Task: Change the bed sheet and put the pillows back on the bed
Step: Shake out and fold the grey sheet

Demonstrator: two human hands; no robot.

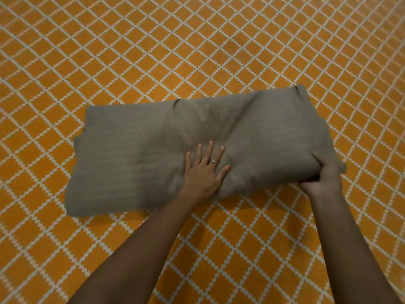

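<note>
The left hand [202, 170] is lying flat with its fingers [210, 150] spread, pressing down on the middle of the folded grey sheet [153, 150]. The right hand [322, 172] is curling round the sheet's right end, thumb on top and the other fingers tucked underneath, gripping the thick fold. The grey sheet is lying as a long folded bundle across the orange patterned bedcover [197, 51], well in from every edge that shows. To fold it well, the flat palm should probably be acting as the hinge line while the right hand is bringing its end over squarely, keeping the layers aligned and smoothing out the diagonal crease.
</note>
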